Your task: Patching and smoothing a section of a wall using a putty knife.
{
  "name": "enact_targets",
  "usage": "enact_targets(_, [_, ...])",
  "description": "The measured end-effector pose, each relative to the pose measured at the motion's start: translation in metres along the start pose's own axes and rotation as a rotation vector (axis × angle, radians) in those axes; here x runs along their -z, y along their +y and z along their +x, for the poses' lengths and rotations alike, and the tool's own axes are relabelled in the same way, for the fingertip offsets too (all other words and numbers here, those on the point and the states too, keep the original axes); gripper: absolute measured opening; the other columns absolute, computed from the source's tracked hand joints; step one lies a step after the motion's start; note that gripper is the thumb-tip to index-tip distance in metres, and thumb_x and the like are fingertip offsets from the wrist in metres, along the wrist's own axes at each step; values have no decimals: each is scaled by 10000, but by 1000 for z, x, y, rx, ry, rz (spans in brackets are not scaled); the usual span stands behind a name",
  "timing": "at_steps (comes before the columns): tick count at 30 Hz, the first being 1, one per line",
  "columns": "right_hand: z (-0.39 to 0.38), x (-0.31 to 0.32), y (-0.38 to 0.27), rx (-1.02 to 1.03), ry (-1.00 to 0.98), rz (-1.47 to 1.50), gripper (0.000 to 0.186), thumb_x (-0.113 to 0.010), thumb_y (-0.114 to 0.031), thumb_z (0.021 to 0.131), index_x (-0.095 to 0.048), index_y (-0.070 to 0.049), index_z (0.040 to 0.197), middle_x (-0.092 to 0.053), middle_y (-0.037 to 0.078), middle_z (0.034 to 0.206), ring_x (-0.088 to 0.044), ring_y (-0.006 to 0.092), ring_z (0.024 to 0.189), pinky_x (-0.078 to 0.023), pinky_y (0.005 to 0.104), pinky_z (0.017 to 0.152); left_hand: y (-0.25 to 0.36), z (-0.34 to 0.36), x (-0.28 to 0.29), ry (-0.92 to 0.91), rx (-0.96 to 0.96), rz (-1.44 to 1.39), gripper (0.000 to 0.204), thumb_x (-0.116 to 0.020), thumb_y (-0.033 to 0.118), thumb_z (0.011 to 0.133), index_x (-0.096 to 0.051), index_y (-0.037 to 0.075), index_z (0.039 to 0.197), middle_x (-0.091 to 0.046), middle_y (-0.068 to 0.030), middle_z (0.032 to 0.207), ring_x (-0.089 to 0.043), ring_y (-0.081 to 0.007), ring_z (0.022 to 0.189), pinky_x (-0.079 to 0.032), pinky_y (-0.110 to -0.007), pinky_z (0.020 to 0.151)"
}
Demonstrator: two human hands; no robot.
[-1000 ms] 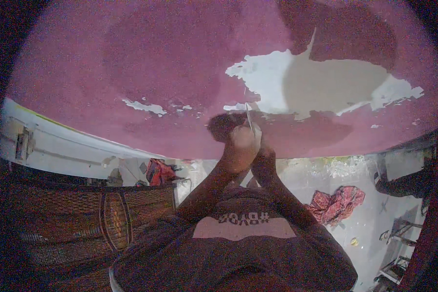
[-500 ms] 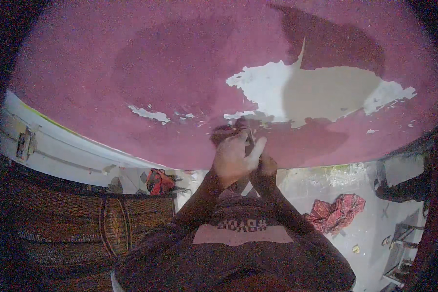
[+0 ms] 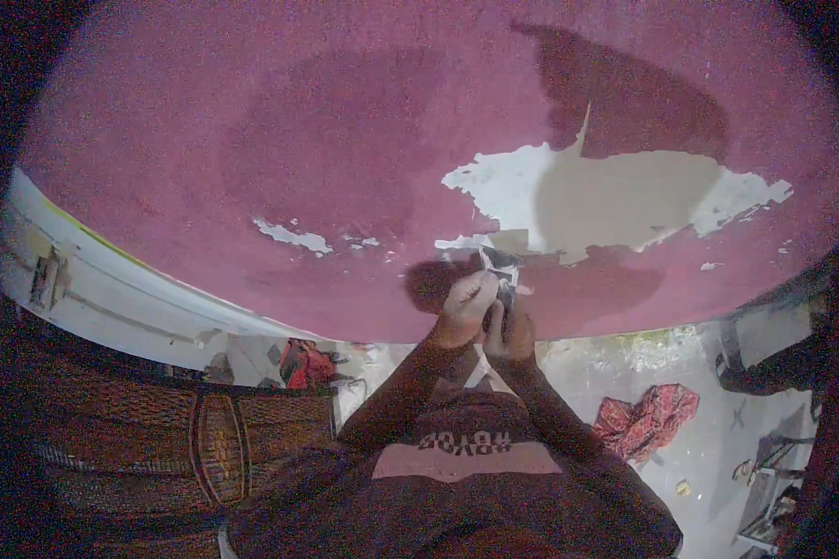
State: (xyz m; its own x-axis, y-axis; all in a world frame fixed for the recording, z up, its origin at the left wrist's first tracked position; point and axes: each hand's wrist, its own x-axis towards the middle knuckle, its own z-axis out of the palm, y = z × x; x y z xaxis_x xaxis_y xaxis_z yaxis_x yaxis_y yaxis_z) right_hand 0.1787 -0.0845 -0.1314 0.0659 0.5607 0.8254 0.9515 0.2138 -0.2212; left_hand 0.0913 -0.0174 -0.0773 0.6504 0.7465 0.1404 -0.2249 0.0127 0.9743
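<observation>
A pink wall (image 3: 326,140) fills the upper view, with a large pale, ragged patch (image 3: 503,186) and smaller flaked spots (image 3: 289,238) where the paint is gone. My left hand (image 3: 463,303) and my right hand (image 3: 517,326) are together at the wall's lower part, just below the pale patch. Both have fingers closed round a small dark and silvery object (image 3: 500,270), apparently a flat tool, whose exact kind I cannot make out. Their dark shadows fall on the paint around them.
A brown woven-looking piece of furniture (image 3: 130,438) is at lower left beside a white panel (image 3: 84,284). A red bag-like bundle (image 3: 308,363) lies behind it. On the pale floor (image 3: 653,475) are a crumpled red checked cloth (image 3: 643,410) and a metal frame (image 3: 774,466) at right.
Both hands sit lower in the picture, along with the wall's patches. My left hand has turned and shifted slightly rightward, and more of the held object now shows above the fingers.
</observation>
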Motion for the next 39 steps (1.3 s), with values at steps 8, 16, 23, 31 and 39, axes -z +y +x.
enact_targets(8, [43, 21, -14, -600, -116, 549, 205, -456, -103, 930, -512, 41, 1065, -579, 199, 923, -581, 353, 754, -461, 441, 637, 4, 7, -9, 143, 72, -374, 291, -368, 262, 1004, -599, 84, 1009, -573, 47, 764, -465, -27, 571, -380, -180, 514])
enact_targets(16, [72, 24, -32, -757, -231, 498, 215, -411, -135, 952, -513, 20, 1059, -564, 245, 948, -566, 393, 867, -442, 452, 732, -24, 24, 16, 33, 192, -529, 367, -379, 388, 993, -532, 67, 1083, -587, -32, 941, -574, -147, 851, -481, -300, 766])
enact_targets(23, [87, 16, -51, -701, -68, 423, 226, -422, -78, 930, -494, 12, 1124, -551, 240, 1018, -546, 400, 910, -422, 452, 766, 5, 33, 21, 3, 201, -194, 412, -421, 430, 969, -516, 71, 1148, -599, -67, 1005, -606, -190, 876, -506, -350, 763])
enact_targets(31, [105, 22, -64, -793, -55, 628, 207, -420, -84, 950, -476, 20, 1120, -595, 217, 902, -590, 359, 770, -464, 388, 657, 35, 29, 21, 69, 189, -295, 401, -496, 381, 946, -516, 61, 1187, -593, -54, 977, -581, -175, 878, -479, -345, 811])
enact_targets(39, [84, 6, -54, -941, -286, 250, 136, -486, -114, 932, -489, 13, 983, -594, 220, 709, -606, 403, 621, -457, 432, 503, 24, 36, 26, 38, 307, -371, 450, -441, 420, 959, -599, 3, 1014, -640, -116, 1014, -613, -223, 938, -477, -374, 862])
